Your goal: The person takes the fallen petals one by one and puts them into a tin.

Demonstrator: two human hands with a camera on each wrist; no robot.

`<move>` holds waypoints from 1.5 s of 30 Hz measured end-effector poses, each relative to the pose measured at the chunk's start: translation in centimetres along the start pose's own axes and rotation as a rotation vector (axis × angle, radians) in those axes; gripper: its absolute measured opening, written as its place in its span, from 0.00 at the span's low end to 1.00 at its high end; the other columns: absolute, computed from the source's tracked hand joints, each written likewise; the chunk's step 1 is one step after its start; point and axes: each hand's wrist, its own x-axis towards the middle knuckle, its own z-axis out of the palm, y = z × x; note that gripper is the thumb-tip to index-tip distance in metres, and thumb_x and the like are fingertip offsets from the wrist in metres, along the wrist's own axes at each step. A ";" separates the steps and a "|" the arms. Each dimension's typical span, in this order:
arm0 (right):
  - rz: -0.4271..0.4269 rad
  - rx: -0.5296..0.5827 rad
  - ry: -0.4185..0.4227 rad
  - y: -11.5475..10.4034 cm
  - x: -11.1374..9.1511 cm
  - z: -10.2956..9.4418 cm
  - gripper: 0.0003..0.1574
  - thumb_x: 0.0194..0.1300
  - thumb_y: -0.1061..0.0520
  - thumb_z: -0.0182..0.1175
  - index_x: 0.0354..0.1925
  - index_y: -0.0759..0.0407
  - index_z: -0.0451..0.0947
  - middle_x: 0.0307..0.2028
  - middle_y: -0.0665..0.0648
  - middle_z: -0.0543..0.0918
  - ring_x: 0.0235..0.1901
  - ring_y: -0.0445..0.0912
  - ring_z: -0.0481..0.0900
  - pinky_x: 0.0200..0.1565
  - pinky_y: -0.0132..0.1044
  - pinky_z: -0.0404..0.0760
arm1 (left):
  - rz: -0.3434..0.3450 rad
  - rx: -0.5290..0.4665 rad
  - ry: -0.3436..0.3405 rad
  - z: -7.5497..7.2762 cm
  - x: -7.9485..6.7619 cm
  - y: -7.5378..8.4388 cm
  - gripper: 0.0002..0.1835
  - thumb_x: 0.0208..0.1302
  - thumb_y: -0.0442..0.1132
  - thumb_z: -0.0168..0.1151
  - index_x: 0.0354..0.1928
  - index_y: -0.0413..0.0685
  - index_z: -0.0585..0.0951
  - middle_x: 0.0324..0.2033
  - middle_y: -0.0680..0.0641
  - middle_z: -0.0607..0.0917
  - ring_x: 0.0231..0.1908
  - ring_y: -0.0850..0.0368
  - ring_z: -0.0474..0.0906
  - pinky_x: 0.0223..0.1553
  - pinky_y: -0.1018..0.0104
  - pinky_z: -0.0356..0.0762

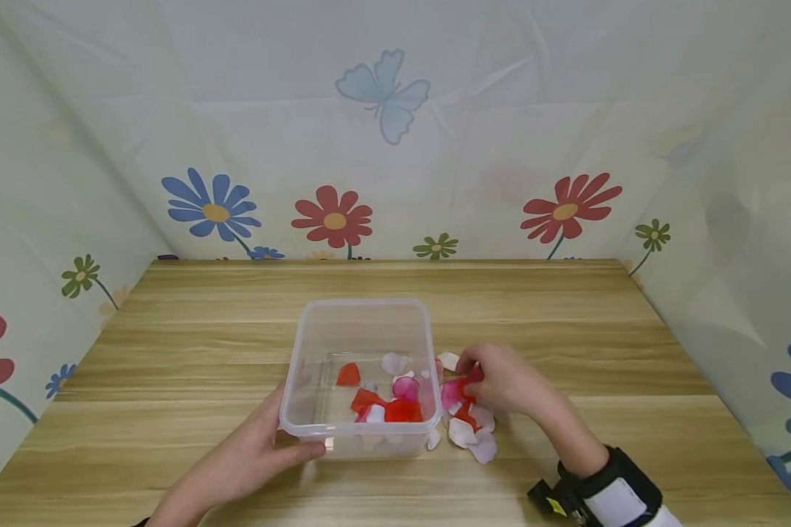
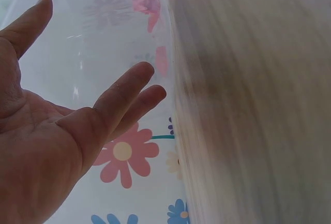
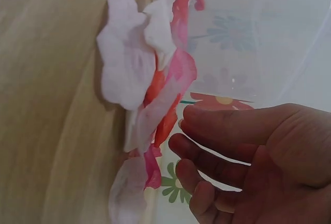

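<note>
A clear plastic box (image 1: 292,388) stands on the table, with red, pink and white artificial petals (image 1: 403,411) inside. My left hand (image 1: 260,443) is at its near left corner, thumb along the front wall, fingers spread and straight in the left wrist view. Right of the box lies a loose pile of petals (image 1: 463,433) in red, pink, white and pale lilac. Over this pile is my right hand (image 1: 506,377), its fingers bent. In the right wrist view, the fingertips (image 3: 192,114) are close beside a red petal (image 3: 166,127), with none plainly pinched.
The wood-grain table (image 1: 567,322) is enclosed by a pale cloth backdrop (image 1: 264,124) printed with flowers and a butterfly. A black strap with a device (image 1: 609,487) is around my right wrist.
</note>
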 end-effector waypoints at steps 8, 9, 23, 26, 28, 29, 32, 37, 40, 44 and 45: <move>-0.020 -0.038 0.004 0.7 0.4 0.6 0.11 0.57 0.70 0.71 0.37 0.60 0.83 0.30 0.51 0.80 0.31 0.46 0.75 0.37 0.41 0.78 | -0.001 -0.002 -0.003 0.0 0.1 -0.1 0.57 0.60 0.45 0.78 0.81 0.74 0.48 0.75 0.50 0.63 0.62 0.46 0.72 0.61 0.53 0.74; -0.022 -0.043 0.004 0.8 0.5 0.7 0.11 0.57 0.70 0.71 0.36 0.59 0.83 0.29 0.50 0.80 0.31 0.46 0.74 0.37 0.41 0.78 | 0.000 0.001 -0.003 0.0 0.1 -0.1 0.57 0.61 0.45 0.78 0.81 0.74 0.48 0.74 0.50 0.63 0.62 0.46 0.72 0.60 0.54 0.74; 0.000 -0.016 0.030 0.7 0.2 0.3 0.10 0.59 0.70 0.71 0.31 0.58 0.81 0.24 0.51 0.76 0.26 0.45 0.72 0.29 0.38 0.74 | 0.016 0.042 0.004 0.0 -0.1 -0.1 0.56 0.61 0.47 0.77 0.81 0.72 0.48 0.72 0.48 0.66 0.60 0.48 0.74 0.60 0.52 0.74; 0.010 -0.027 0.038 0.5 0.1 0.0 0.09 0.60 0.69 0.70 0.31 0.57 0.82 0.24 0.51 0.76 0.26 0.46 0.72 0.29 0.38 0.74 | 0.037 0.053 0.002 -0.1 -0.1 -0.1 0.55 0.62 0.47 0.76 0.81 0.70 0.49 0.71 0.46 0.68 0.59 0.47 0.74 0.60 0.48 0.74; 0.009 -0.034 0.045 0.4 0.1 -0.2 0.09 0.60 0.69 0.70 0.31 0.57 0.82 0.25 0.51 0.76 0.26 0.46 0.72 0.29 0.38 0.74 | 0.047 0.054 0.000 -0.1 -0.1 -0.1 0.54 0.62 0.47 0.76 0.81 0.70 0.49 0.70 0.46 0.69 0.59 0.47 0.74 0.60 0.50 0.75; 0.005 -0.034 0.049 0.4 0.0 -0.3 0.09 0.61 0.69 0.70 0.31 0.57 0.82 0.25 0.51 0.76 0.26 0.46 0.73 0.29 0.38 0.75 | 0.051 0.052 -0.002 -0.1 -0.1 -0.1 0.54 0.62 0.47 0.76 0.81 0.70 0.49 0.69 0.46 0.69 0.58 0.47 0.75 0.59 0.51 0.75; -0.018 -0.038 0.069 0.2 -0.2 -0.7 0.08 0.61 0.68 0.71 0.31 0.57 0.83 0.25 0.50 0.77 0.26 0.45 0.73 0.29 0.38 0.75 | 0.069 0.043 -0.011 -0.1 -0.1 -0.1 0.53 0.63 0.46 0.76 0.81 0.69 0.50 0.68 0.45 0.70 0.58 0.46 0.76 0.58 0.56 0.76; -0.053 -0.044 0.111 0.0 -0.5 -1.3 0.07 0.62 0.66 0.71 0.32 0.56 0.84 0.26 0.48 0.78 0.27 0.44 0.73 0.30 0.37 0.76 | 0.085 0.032 -0.019 -0.1 -0.1 -0.2 0.53 0.63 0.45 0.75 0.81 0.68 0.50 0.67 0.44 0.71 0.57 0.45 0.77 0.57 0.58 0.77; -0.067 -0.047 0.138 -0.3 -0.8 -1.7 0.06 0.62 0.66 0.71 0.33 0.56 0.84 0.26 0.48 0.79 0.27 0.44 0.74 0.30 0.37 0.77 | 0.085 0.033 -0.018 -0.1 -0.2 -0.2 0.53 0.63 0.45 0.75 0.81 0.68 0.50 0.66 0.44 0.72 0.57 0.45 0.77 0.57 0.58 0.77; -0.088 -0.050 0.178 -0.7 -1.1 -2.1 0.06 0.62 0.64 0.73 0.34 0.56 0.85 0.27 0.47 0.80 0.28 0.44 0.75 0.31 0.37 0.77 | 0.085 0.030 -0.019 -0.1 -0.2 -0.2 0.53 0.63 0.46 0.75 0.81 0.69 0.49 0.66 0.44 0.72 0.57 0.45 0.78 0.57 0.59 0.77; -0.094 -0.051 0.191 -0.9 -1.2 -2.2 0.06 0.62 0.64 0.73 0.34 0.56 0.85 0.27 0.47 0.80 0.28 0.44 0.75 0.31 0.36 0.78 | 0.084 0.030 -0.020 -0.1 -0.2 -0.2 0.53 0.63 0.46 0.75 0.81 0.69 0.49 0.66 0.44 0.72 0.57 0.45 0.78 0.57 0.59 0.77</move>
